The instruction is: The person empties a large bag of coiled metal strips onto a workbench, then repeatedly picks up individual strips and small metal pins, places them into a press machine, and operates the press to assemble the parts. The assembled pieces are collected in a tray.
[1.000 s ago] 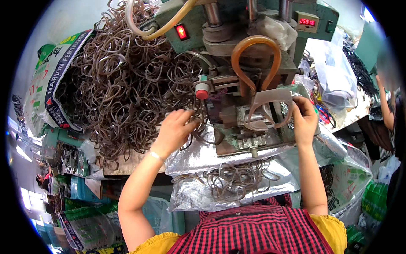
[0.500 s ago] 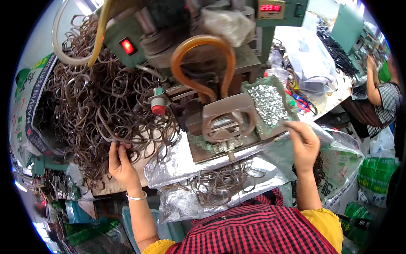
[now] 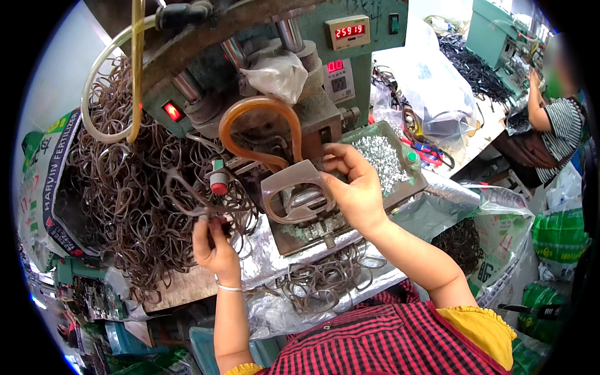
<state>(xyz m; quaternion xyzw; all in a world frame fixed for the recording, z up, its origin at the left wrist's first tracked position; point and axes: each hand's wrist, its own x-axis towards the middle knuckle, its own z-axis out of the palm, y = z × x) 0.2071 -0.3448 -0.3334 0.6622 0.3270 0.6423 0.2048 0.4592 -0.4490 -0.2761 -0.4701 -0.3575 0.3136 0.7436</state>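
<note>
Since half a second ago, the right hand (image 3: 355, 190) has moved from the near right edge up to the press, its fingers spread against the brown loop (image 3: 299, 194) seated on the die. Left of it, the left hand (image 3: 212, 240) is pinched shut on another dark loop (image 3: 187, 197) lifted from the tangled pile (image 3: 125, 200). Small metal clips fill the tray (image 3: 412, 181) at right.

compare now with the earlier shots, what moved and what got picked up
The left hand left the green press machine, reached into the heap of dark brown looped bands and now lifts one loop clear. The right hand dropped away, then returned to the clear plastic guard. Heap, machine and tray of small silvery metal pieces look unchanged.
</note>
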